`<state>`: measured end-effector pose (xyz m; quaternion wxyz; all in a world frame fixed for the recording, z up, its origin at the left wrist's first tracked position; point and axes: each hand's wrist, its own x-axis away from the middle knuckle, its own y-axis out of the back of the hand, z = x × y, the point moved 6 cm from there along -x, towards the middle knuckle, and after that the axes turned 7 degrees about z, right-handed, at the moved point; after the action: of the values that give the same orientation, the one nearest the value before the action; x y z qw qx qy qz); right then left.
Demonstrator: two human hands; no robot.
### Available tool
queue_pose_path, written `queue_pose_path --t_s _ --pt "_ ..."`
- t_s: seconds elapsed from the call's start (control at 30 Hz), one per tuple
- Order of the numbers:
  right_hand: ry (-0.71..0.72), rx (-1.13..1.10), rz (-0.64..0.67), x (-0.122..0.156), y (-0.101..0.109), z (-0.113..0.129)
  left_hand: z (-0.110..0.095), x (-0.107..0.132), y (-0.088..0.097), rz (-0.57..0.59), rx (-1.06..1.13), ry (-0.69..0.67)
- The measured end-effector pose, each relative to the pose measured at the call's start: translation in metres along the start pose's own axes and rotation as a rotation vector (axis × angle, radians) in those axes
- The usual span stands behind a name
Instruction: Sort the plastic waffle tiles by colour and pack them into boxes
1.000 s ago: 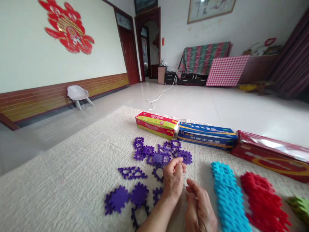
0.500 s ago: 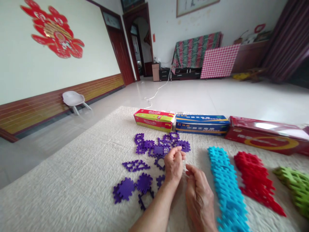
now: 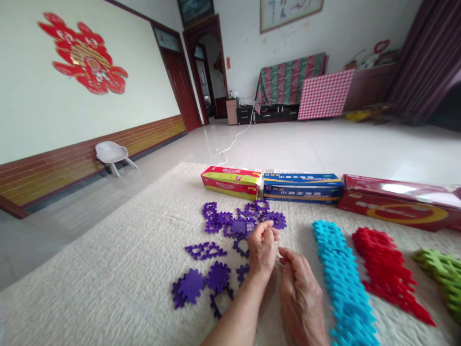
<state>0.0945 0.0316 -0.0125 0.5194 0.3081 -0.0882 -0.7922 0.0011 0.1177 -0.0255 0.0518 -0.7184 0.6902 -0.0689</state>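
Note:
My left hand [image 3: 264, 247] is closed, fingers curled in, just right of the scattered purple interlocking pieces [image 3: 217, 276]. Close beside it, my right hand [image 3: 301, 290] is curled too, thumb and fingers together. Whatever either hand holds, if anything, is hidden behind the fingers. A flat purple square [image 3: 238, 227] lies among purple frames beyond my left hand, and a pair of purple triangles [image 3: 206, 250] lies to its left. To the right of my right hand runs a long row of overlapping light blue interlocking pieces [image 3: 342, 278].
Past the blue row are a red stack [image 3: 389, 274] and a green stack [image 3: 442, 276] of pieces. Along the back stand a red and yellow box [image 3: 231, 182], a blue box [image 3: 302, 187] and a dark red box [image 3: 396, 202]. All rest on a cream textured cover [image 3: 118, 269].
The camera view has shifted slightly, so everything on the cover sits a little lower and further right. Both hands keep the same closed pose, and no piece has visibly moved.

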Motion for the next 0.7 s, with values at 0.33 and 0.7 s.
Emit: queue_pose_path --t_s 0.33,0.7 --pt "0.012 0.008 -0.008 -0.0006 0.0009 0.0020 -0.0041 0.0013 0.0002 -0.012 -0.017 -0.001" --pt "0.000 0.008 0.037 -0.0005 -0.0006 0.0038 0.0033 -0.0024 0.0006 0.003 -0.024 -0.024"
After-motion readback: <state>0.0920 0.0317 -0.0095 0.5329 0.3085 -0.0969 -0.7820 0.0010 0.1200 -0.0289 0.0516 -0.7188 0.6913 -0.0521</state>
